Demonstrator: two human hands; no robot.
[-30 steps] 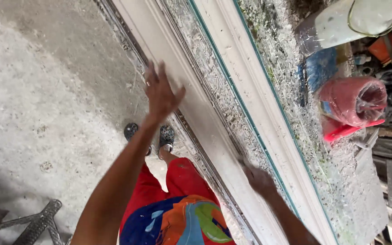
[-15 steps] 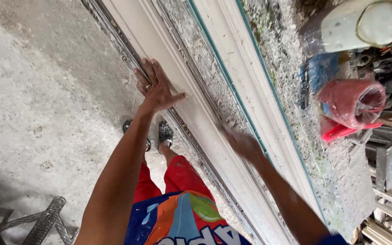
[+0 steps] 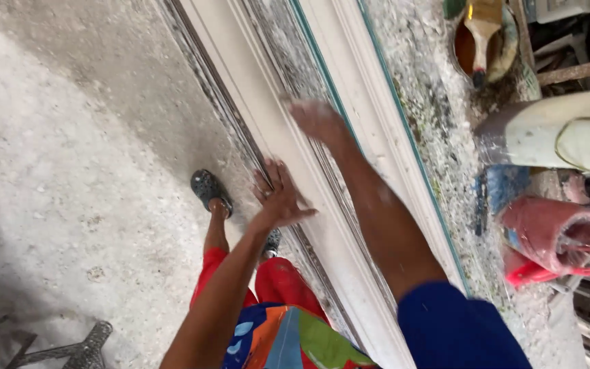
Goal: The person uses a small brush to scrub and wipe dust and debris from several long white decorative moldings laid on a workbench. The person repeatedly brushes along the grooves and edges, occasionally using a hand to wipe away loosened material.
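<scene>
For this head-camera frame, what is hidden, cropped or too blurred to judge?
- Right hand: motion-blurred on the white moulding, so finger contact is unclear.
- Left hand: only its back shows; the palm side against the moulding is hidden.
- Moulding: both ends run out of frame.
- One shoe: mostly behind the left hand; the other shoe is clear.
- Paintbrush in its tin: cropped by the top edge.

Left hand [image 3: 280,198] is stretching forward, palm down, fingers spread flat, forearm bare. Right hand [image 3: 317,117] is reaching further out, also open and flat, motion-blurred; right arm is extending from a blue sleeve. Neither is gripping anything.
</scene>
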